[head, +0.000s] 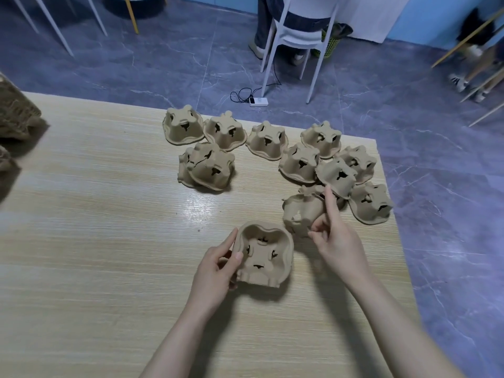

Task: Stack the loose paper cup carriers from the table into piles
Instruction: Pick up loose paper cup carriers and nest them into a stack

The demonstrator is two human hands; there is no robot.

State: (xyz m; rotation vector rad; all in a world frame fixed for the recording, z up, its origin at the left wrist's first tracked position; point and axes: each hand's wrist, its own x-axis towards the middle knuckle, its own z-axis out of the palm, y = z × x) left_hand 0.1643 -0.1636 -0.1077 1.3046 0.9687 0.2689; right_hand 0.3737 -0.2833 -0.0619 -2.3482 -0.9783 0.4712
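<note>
Several brown pulp cup carriers lie upside down across the far right of the wooden table [95, 241]. My left hand [218, 266] grips one carrier [266, 255] by its left rim, hollow side facing me, tilted just above the table. My right hand [334, 236] pinches the edge of a second carrier [301, 212] lying on its side, index finger raised. Behind it sits a cluster of loose carriers [338, 174], and a small pile of two [210, 166] rests mid-table.
Brown woven items [16, 115] sit at the table's left edge. Beyond the table stand a white chair [297, 34] with a seated person, a power strip [257, 101] with cable on the floor, and a green basket [331, 43]. The table's right edge runs close to the carriers.
</note>
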